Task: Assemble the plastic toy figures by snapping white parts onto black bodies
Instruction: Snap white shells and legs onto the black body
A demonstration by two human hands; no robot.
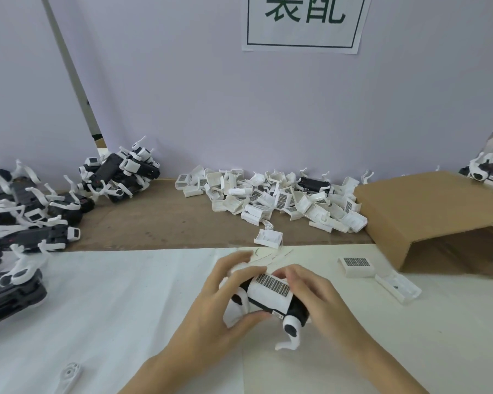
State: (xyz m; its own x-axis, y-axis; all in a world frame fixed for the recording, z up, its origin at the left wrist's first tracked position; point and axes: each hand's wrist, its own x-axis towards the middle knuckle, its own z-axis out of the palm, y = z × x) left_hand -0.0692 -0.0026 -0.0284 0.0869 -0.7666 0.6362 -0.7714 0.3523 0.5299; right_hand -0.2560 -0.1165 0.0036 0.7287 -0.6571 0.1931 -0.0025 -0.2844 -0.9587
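A toy figure (pixel 268 297) with a black body, white legs and a white grid-patterned cover on top is held low over the white sheet, between both hands. My left hand (pixel 219 297) grips its left end, thumb under the front edge and fingers curled over the back. My right hand (pixel 313 291) grips the right end, fingertips on the cover's far edge. One white leg (pixel 290 334) hangs down at the front right. A pile of loose white covers (pixel 285 200) lies at the back against the wall.
Finished figures lie heaped at the left (pixel 23 217) and back left (pixel 120 174). A cardboard box (pixel 427 211) lies on its side at the right. Two loose covers (pixel 356 267) (pixel 397 288) sit right of my hands, one (pixel 269 238) ahead, a small white part (pixel 70 375) front left.
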